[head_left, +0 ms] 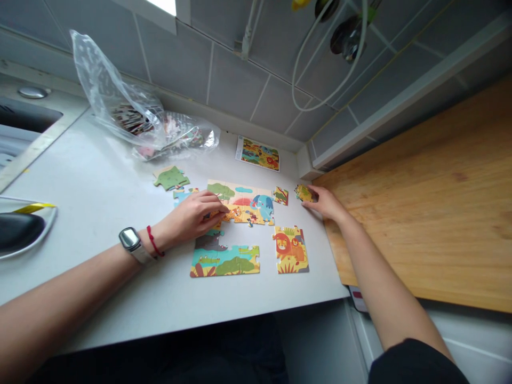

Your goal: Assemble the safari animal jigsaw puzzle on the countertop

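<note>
My left hand (202, 212) rests over the left part of a jigsaw section (242, 198) with an elephant and a leopard. Its fingers are pressed together and hide whatever is beneath them. At the right, my right hand (325, 202) grips a puzzle piece (305, 193), yellow and green, between thumb and fingers; it may be more than one piece. A loose tree piece (281, 196) lies between that hand and the elephant section. Nearer me are a joined river section (226, 261) with crocodiles and a separate lion section (292, 249).
Green puzzle pieces (172, 177) lie at the upper left. Against the wall are a picture card (258, 153) and a clear plastic bag (160, 130) with contents. A sink (48, 125) and a black object (20, 233) are left. A wooden board (424, 202) borders the right.
</note>
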A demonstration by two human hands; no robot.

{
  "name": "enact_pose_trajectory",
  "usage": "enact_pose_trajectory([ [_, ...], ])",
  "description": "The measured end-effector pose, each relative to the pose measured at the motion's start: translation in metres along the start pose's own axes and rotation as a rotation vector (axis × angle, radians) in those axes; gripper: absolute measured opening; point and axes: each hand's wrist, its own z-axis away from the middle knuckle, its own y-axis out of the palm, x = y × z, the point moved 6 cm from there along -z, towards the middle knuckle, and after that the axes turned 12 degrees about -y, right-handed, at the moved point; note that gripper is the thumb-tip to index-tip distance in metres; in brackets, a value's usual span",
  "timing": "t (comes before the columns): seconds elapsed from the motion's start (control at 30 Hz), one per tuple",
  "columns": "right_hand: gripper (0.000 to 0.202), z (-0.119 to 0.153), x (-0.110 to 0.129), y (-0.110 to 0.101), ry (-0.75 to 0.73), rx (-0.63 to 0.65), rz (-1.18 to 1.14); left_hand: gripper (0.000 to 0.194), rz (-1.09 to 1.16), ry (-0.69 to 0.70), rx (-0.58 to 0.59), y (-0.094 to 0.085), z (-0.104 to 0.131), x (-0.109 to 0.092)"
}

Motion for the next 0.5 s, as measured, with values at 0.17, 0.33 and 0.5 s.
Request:
enact_pose_trajectory([
  [0.17,0.063,-0.004,0.002,0.005,-0.042,-0.072,-0.032,0.025,0.000,-0.001,-0.014,0.001,0.000,0.001],
  [0.33,0.064,0.000,0.014,0.003,-0.084,-0.279,-0.044,0.021,-0.010,0.020,-0.047,0.000,0.001,0.000],
  [0.5,0.072,0.023,0.040,0.010,-0.200,-0.522,-0.197,0.017,-0.102,0.022,-0.080,0.001,0.003,-0.001],
])
